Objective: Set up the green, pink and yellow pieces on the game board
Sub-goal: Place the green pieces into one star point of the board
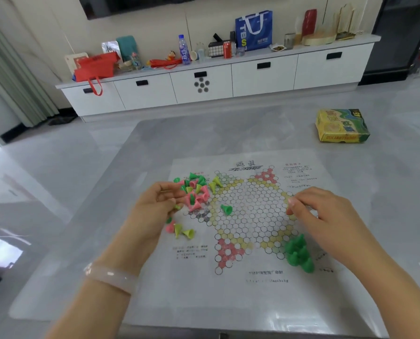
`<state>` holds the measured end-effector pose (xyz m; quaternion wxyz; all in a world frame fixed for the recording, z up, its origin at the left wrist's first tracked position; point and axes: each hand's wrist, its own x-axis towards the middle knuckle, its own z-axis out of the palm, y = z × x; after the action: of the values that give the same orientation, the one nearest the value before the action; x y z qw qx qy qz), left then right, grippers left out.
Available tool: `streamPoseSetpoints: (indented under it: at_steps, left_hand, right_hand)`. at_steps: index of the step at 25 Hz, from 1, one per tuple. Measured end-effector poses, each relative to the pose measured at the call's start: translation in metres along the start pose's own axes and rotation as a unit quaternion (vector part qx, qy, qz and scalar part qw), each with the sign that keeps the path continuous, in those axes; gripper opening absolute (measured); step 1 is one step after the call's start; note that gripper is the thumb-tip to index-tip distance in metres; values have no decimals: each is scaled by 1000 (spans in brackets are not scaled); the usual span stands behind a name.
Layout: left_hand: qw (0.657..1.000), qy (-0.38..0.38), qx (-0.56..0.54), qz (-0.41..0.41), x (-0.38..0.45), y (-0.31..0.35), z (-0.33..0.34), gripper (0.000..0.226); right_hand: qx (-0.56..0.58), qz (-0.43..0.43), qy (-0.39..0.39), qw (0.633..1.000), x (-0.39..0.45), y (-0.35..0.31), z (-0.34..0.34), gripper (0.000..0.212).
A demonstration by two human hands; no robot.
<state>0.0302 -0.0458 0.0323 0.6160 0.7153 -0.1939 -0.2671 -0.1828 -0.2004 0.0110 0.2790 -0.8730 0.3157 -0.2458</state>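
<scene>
Green, pink, yellow pieces [195, 192]; white board [250, 285], hexagon-patterned.

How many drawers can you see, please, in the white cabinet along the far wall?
5 drawers, side by side in the white cabinet: far left, next, centre, right of centre, far right. None looks hidden.

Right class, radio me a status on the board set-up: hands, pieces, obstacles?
Left hand at mixed pile. Right hand over game board, empty. Green cluster placed; stray green piece mid-board.
</scene>
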Motion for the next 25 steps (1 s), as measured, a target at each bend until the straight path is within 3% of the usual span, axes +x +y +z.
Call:
streamPoseSetpoints:
  at_steps: [2,4,9,11,13,18,25]
  left_hand:
    - [989,-10,146,29,15,-2,-8,35]
    - [957,-69,280,41,31,-7,-13,29]
    - [812,-113,555,146,76,8,-14,28]
    - [743,-130,630,187,92,17,-4,32]
    - [698,-150,669,208,103,23,9,34]
    - [647,-200,723,138,120,21,34,37]
    - [669,-231,698,107,123,21,51,25]
  right_hand:
    - [7,-10,-3,1000,1,-1,1,32]
    - [11,-20,-2,1000,1,0,4,32]
    - [25,-28,-6,999,-1,-2,5,33]
    - [31,-27,-8,999,1,-2,4,29]
    - [35,-28,-7,999,2,-2,4,27]
    - [33,-36,-18,999,5,1,5,25]
    - [41,-30,-31,998,5,-2,8,23]
